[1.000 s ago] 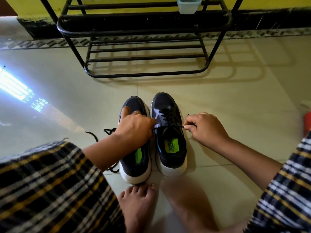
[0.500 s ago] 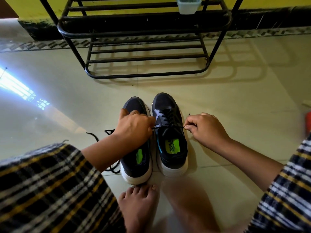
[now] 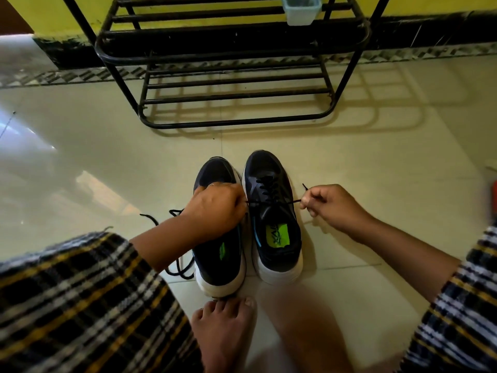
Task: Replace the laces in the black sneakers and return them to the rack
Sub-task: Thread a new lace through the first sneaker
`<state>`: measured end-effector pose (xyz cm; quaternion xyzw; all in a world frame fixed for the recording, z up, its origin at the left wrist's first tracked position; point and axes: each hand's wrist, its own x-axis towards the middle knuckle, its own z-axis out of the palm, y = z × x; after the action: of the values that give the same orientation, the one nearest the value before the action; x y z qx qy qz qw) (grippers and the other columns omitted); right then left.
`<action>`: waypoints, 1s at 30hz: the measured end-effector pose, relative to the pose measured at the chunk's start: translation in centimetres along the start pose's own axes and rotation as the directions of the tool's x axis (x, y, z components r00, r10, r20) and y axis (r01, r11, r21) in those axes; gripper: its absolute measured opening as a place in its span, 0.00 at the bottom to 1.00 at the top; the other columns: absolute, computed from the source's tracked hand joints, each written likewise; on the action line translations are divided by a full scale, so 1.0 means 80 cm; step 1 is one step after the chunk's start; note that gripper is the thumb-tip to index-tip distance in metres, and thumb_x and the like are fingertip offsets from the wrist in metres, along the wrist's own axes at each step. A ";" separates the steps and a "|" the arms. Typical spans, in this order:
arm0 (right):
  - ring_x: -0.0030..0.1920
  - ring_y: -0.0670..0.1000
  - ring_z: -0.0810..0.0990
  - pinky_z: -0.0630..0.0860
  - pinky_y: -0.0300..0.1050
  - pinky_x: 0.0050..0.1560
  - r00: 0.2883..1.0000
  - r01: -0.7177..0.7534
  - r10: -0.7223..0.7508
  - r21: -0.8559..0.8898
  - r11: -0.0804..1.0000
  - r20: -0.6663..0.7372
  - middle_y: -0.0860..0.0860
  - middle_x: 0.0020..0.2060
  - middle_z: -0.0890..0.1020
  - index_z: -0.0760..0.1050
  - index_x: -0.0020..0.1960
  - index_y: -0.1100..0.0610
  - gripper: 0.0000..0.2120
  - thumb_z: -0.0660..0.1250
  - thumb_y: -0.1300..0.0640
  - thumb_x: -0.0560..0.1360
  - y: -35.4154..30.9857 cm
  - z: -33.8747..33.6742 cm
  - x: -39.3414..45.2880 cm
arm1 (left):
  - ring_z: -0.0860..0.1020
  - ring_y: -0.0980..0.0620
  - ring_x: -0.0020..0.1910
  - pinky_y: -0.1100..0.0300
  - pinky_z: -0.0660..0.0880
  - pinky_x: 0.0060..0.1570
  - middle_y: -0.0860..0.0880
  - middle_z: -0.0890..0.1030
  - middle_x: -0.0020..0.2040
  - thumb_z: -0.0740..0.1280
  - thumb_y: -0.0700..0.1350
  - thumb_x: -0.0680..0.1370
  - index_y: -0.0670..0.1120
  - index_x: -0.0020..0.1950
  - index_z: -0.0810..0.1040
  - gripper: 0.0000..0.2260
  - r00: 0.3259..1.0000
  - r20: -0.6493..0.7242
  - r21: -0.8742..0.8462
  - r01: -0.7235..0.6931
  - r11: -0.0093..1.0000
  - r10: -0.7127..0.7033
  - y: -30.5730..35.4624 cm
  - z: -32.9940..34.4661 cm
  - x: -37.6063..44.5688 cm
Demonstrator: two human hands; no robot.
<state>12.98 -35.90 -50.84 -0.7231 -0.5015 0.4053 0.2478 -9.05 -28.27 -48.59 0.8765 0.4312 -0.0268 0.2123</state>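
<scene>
Pale glossy floor tiles (image 3: 80, 162) catch a bright glare at the far left, and a loose black lace (image 3: 177, 267) lies curled on them beside the left sneaker (image 3: 219, 265). The left hand (image 3: 215, 208) hovers over that shoe's front, fingers curled and pinching one end of the lace (image 3: 269, 201) strung through the right sneaker (image 3: 274, 238). Both shoes stand side by side on the floor, toes toward the black metal rack (image 3: 234, 122), which stands well apart from them against a yellow wall (image 3: 53, 12) with a dark skirting. A small pale tub (image 3: 301, 9) hangs on the rack's upper bars. The right hand (image 3: 333, 205), just beside the right shoe, pinches the lace's other end, pulled taut across the shoe. A bare foot (image 3: 226, 327) touches the left sneaker's heel.
</scene>
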 end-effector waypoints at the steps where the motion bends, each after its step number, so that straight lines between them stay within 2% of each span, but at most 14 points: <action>1: 0.29 0.46 0.70 0.67 0.38 0.33 0.999 -0.038 0.038 0.141 0.989 0.006 0.47 0.26 0.75 0.76 0.38 0.60 0.13 0.60 0.61 0.79 0.000 -0.005 0.000 | 0.75 0.51 0.45 0.53 0.69 0.52 0.52 0.75 0.41 0.57 0.48 0.81 0.46 0.48 0.75 0.10 0.999 0.022 -0.110 0.028 0.994 -0.025 0.001 -0.001 -0.001; 4: 0.33 0.49 0.73 0.67 0.39 0.37 0.994 -0.110 0.109 0.406 0.907 0.026 0.52 0.30 0.76 0.75 0.36 0.58 0.14 0.59 0.59 0.80 -0.006 -0.011 0.003 | 0.73 0.54 0.33 0.61 0.70 0.37 0.49 0.74 0.35 0.55 0.49 0.82 0.42 0.45 0.75 0.15 0.992 0.056 -0.449 0.125 0.885 -0.112 0.007 -0.005 0.002; 6: 0.35 0.50 0.75 0.68 0.42 0.39 0.985 -0.164 0.166 0.601 0.782 0.053 0.50 0.30 0.78 0.74 0.36 0.57 0.14 0.59 0.58 0.80 -0.013 -0.008 0.006 | 0.68 0.59 0.23 0.69 0.67 0.27 0.51 0.71 0.29 0.54 0.49 0.83 0.44 0.44 0.76 0.16 0.978 0.090 -0.658 0.201 0.726 -0.189 0.014 -0.009 0.004; 8: 0.35 0.49 0.76 0.68 0.42 0.39 0.976 -0.196 0.203 0.684 0.703 0.071 0.47 0.30 0.79 0.74 0.36 0.56 0.14 0.60 0.55 0.79 -0.020 -0.005 0.011 | 0.67 0.60 0.18 0.72 0.64 0.21 0.51 0.71 0.25 0.54 0.48 0.83 0.44 0.42 0.76 0.16 0.964 0.133 -0.782 0.245 0.572 -0.232 0.014 -0.013 0.007; 9: 0.36 0.48 0.76 0.67 0.42 0.40 0.975 -0.202 0.214 0.679 0.705 0.068 0.47 0.32 0.80 0.75 0.36 0.55 0.14 0.60 0.54 0.79 -0.022 -0.003 0.013 | 0.67 0.60 0.18 0.72 0.64 0.20 0.51 0.72 0.25 0.55 0.49 0.83 0.45 0.41 0.76 0.16 0.961 0.141 -0.797 0.253 0.548 -0.238 0.013 -0.015 0.008; 12: 0.39 0.46 0.76 0.68 0.41 0.43 0.981 -0.166 0.194 0.597 0.785 0.018 0.46 0.37 0.81 0.78 0.38 0.53 0.12 0.62 0.53 0.78 -0.027 0.001 0.015 | 0.65 0.60 0.18 0.72 0.62 0.20 0.51 0.70 0.25 0.57 0.50 0.82 0.47 0.42 0.78 0.15 0.974 0.080 -0.697 0.208 0.686 -0.214 0.011 -0.014 0.010; 14: 0.42 0.46 0.76 0.71 0.32 0.42 0.989 -0.099 0.144 0.578 0.810 -0.032 0.48 0.38 0.81 0.79 0.39 0.55 0.11 0.63 0.55 0.78 -0.032 0.004 0.014 | 0.67 0.62 0.18 0.75 0.61 0.21 0.55 0.70 0.23 0.57 0.48 0.82 0.45 0.44 0.78 0.14 0.986 0.007 -0.585 0.137 0.799 -0.164 0.015 -0.014 0.011; 15: 0.44 0.47 0.77 0.71 0.29 0.42 0.992 -0.070 0.118 0.585 0.808 -0.044 0.48 0.39 0.82 0.79 0.39 0.55 0.11 0.63 0.56 0.78 -0.034 0.005 0.013 | 0.69 0.64 0.19 0.75 0.62 0.22 0.56 0.72 0.24 0.57 0.47 0.82 0.43 0.46 0.79 0.14 0.990 -0.010 -0.589 0.110 0.801 -0.143 0.019 -0.015 0.011; 17: 0.47 0.49 0.79 0.72 0.34 0.50 0.997 -0.038 0.074 0.628 0.777 -0.031 0.50 0.39 0.83 0.79 0.38 0.57 0.12 0.62 0.57 0.78 -0.038 0.010 0.013 | 0.74 0.65 0.26 0.76 0.69 0.30 0.53 0.78 0.32 0.56 0.46 0.82 0.39 0.51 0.79 0.15 0.992 0.039 -0.714 0.112 0.691 -0.120 0.026 -0.016 0.012; 19: 0.45 0.51 0.80 0.74 0.42 0.53 0.999 -0.042 0.038 0.679 0.733 0.021 0.52 0.38 0.84 0.77 0.38 0.59 0.14 0.60 0.57 0.79 -0.043 0.012 0.012 | 0.78 0.58 0.38 0.67 0.75 0.45 0.47 0.80 0.39 0.56 0.46 0.82 0.38 0.53 0.79 0.15 0.990 0.115 -0.810 0.143 0.568 -0.085 0.031 -0.014 0.012; 23: 0.34 0.52 0.81 0.79 0.43 0.43 0.993 -0.111 0.047 0.793 0.599 0.104 0.53 0.30 0.80 0.72 0.37 0.60 0.15 0.58 0.56 0.80 -0.048 0.014 0.006 | 0.77 0.49 0.47 0.50 0.74 0.59 0.41 0.82 0.45 0.55 0.47 0.82 0.43 0.43 0.78 0.16 0.983 0.177 -0.893 0.178 0.414 -0.042 0.035 -0.005 0.009; 26: 0.30 0.52 0.78 0.80 0.42 0.37 0.986 -0.168 0.095 0.860 0.481 0.139 0.53 0.28 0.78 0.71 0.36 0.60 0.15 0.58 0.57 0.80 -0.043 0.017 0.004 | 0.78 0.49 0.47 0.52 0.75 0.55 0.46 0.80 0.40 0.53 0.47 0.83 0.44 0.40 0.73 0.15 0.971 0.224 -0.945 0.237 0.226 -0.081 0.036 0.003 0.007; 27: 0.30 0.51 0.78 0.79 0.41 0.36 0.984 -0.181 0.092 0.869 0.461 0.156 0.54 0.29 0.78 0.72 0.37 0.61 0.15 0.57 0.57 0.80 -0.042 0.018 0.003 | 0.78 0.51 0.44 0.54 0.76 0.51 0.48 0.78 0.38 0.53 0.47 0.83 0.44 0.40 0.72 0.15 0.970 0.232 -0.947 0.243 0.210 -0.080 0.037 0.005 0.005; 30: 0.33 0.49 0.78 0.79 0.38 0.38 0.979 -0.194 0.051 0.828 0.526 0.197 0.55 0.35 0.79 0.75 0.44 0.63 0.12 0.56 0.60 0.81 -0.041 0.021 0.000 | 0.75 0.60 0.33 0.62 0.71 0.40 0.51 0.76 0.36 0.53 0.48 0.83 0.46 0.41 0.72 0.15 0.973 0.221 -0.920 0.233 0.316 -0.073 0.039 0.011 0.003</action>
<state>9.87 -34.72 -49.26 -0.5151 -0.2087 0.6655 0.4983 -6.37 -30.15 -48.36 0.5432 0.4321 0.1465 0.7048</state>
